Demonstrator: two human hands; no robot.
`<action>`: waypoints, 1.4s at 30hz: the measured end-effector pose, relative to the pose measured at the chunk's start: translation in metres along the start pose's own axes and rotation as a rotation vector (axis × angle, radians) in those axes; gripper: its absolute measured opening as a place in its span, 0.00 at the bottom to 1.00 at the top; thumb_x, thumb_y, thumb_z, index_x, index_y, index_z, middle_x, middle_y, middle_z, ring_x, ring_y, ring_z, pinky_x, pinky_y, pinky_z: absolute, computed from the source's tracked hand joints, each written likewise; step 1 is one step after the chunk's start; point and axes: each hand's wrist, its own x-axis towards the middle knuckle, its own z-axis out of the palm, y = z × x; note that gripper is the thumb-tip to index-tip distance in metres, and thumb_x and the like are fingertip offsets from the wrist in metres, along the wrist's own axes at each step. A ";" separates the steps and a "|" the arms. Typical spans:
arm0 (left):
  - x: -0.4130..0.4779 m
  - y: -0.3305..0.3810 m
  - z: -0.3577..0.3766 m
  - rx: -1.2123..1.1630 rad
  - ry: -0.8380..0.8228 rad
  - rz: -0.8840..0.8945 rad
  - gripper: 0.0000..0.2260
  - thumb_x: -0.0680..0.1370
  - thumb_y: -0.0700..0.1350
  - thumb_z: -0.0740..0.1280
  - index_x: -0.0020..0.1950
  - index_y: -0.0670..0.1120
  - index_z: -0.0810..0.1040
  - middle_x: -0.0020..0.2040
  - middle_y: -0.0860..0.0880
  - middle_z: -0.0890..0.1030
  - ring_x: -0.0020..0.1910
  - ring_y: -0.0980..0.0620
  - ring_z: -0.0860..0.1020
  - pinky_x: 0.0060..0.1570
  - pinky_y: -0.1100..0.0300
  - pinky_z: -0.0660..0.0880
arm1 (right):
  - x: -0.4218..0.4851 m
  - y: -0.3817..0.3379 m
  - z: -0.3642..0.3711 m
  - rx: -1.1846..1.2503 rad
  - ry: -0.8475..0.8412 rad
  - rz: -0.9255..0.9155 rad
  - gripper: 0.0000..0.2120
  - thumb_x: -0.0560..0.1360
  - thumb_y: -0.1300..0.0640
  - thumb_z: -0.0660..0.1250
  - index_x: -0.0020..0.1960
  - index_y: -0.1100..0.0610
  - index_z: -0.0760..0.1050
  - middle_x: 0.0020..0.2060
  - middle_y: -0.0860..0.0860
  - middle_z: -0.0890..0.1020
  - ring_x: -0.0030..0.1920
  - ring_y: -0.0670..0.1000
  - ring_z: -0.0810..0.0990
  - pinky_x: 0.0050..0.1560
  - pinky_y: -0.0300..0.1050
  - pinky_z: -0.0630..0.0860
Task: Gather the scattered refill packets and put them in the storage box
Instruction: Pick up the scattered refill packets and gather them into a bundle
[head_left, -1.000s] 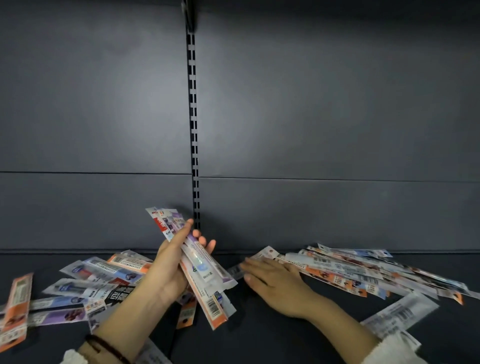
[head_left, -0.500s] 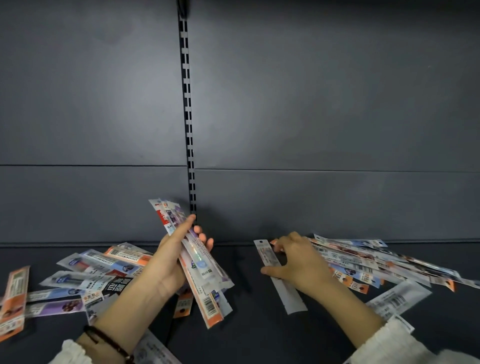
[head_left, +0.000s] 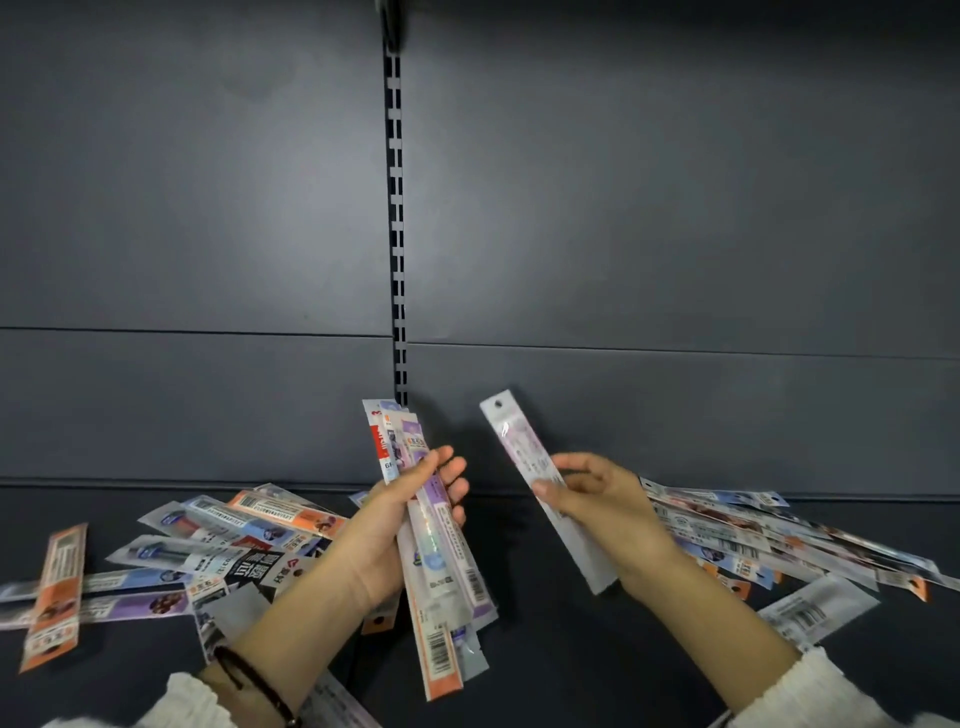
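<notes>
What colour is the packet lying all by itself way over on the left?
Mostly orange, with a white barcode label: the lone packet on the dark shelf, seen in the head view.

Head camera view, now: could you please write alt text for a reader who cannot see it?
A person's left hand holds a bundle of refill packets upright while the right hand lifts a single white packet beside it. More packets lie scattered on the dark shelf, to the left and right.

A shop: dark slotted shelving upright (head_left: 396, 234) and packaged refill packets (head_left: 218, 545) with barcodes.
</notes>
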 end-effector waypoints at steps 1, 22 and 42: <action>-0.001 -0.001 0.002 0.025 0.008 0.015 0.16 0.69 0.44 0.69 0.56 0.43 0.80 0.48 0.46 0.86 0.40 0.52 0.84 0.36 0.59 0.80 | -0.005 -0.004 0.004 0.076 -0.001 -0.001 0.14 0.70 0.59 0.75 0.53 0.51 0.77 0.40 0.50 0.86 0.35 0.43 0.83 0.36 0.35 0.76; -0.011 -0.007 0.012 0.057 -0.074 0.126 0.12 0.79 0.45 0.62 0.62 0.48 0.77 0.55 0.46 0.84 0.52 0.50 0.83 0.41 0.55 0.82 | -0.032 -0.010 0.025 -0.106 -0.268 -0.148 0.10 0.77 0.59 0.66 0.55 0.50 0.83 0.51 0.49 0.81 0.47 0.39 0.79 0.44 0.34 0.75; 0.030 -0.080 0.142 -0.107 -0.153 0.081 0.07 0.75 0.48 0.67 0.49 0.46 0.76 0.33 0.51 0.73 0.24 0.56 0.70 0.27 0.61 0.71 | 0.041 0.040 -0.199 -1.175 -0.162 -0.032 0.29 0.68 0.31 0.66 0.61 0.48 0.79 0.54 0.47 0.80 0.55 0.49 0.77 0.51 0.44 0.73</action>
